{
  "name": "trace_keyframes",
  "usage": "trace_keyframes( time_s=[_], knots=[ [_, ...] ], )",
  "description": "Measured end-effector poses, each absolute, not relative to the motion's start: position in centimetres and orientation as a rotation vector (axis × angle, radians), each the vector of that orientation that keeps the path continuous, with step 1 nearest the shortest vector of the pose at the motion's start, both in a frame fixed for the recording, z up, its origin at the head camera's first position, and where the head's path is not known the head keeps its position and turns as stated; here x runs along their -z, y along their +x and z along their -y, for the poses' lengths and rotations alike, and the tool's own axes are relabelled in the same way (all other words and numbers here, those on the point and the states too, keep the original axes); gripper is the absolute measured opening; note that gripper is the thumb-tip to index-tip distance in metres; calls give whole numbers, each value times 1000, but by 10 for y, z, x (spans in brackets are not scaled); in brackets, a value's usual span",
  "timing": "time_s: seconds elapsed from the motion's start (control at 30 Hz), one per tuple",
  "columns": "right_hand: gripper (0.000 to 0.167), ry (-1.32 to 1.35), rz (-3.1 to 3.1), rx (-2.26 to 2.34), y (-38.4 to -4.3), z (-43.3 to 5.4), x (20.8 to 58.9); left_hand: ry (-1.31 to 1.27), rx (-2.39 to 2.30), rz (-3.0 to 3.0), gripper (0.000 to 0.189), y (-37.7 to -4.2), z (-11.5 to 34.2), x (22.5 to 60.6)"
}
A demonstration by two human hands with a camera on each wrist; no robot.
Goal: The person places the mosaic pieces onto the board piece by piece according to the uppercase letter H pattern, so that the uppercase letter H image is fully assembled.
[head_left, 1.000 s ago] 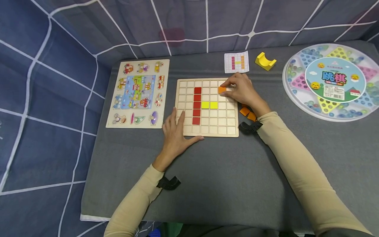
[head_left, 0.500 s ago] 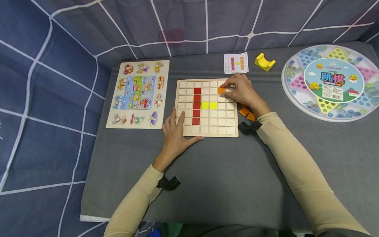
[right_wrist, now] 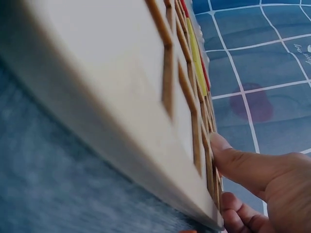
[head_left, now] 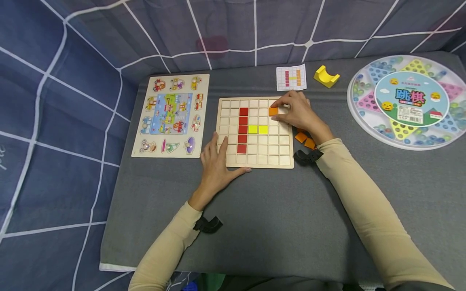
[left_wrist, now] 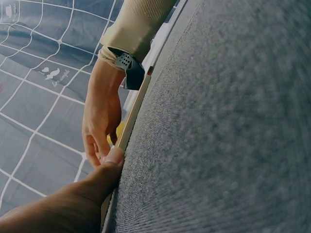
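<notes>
A wooden grid board (head_left: 273, 160) lies on the grey cloth. Red square tiles (head_left: 242, 129) form a column in it, and two yellow tiles (head_left: 258, 129) sit just right of that column. At the upper right of the grid, my right hand (head_left: 296, 112) pinches an orange square tile (head_left: 273, 111) between thumb and fingers, partly covering nearby cells. My left hand (head_left: 216, 167) rests spread at the board's lower left corner, fingers along its left side. In the left wrist view the left thumb (left_wrist: 114, 156) touches the board's edge. Several loose orange tiles (head_left: 310, 143) lie beside the board, near the right wrist.
A picture puzzle board (head_left: 140, 137) lies to the left. Behind the grid board are a small printed pattern card (head_left: 291, 78) and a yellow curved block (head_left: 326, 76). A round Chinese checkers set (head_left: 411, 101) occupies the right. A dark gridded curtain (head_left: 233, 28) hangs behind the table.
</notes>
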State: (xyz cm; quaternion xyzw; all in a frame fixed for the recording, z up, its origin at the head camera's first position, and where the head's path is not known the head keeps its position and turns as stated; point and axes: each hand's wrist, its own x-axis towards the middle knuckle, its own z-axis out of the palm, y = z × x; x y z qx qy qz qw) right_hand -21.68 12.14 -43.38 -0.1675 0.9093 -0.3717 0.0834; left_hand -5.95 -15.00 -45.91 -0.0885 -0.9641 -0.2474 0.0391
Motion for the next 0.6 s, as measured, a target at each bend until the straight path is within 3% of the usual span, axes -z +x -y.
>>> trace_keyframes(
  time_s=[0.6],
  knots=[
    [45, -679, -2643, 1045, -208, -143, 423, -283, 760, 2933, 117, -60, 150, 460]
  ],
)
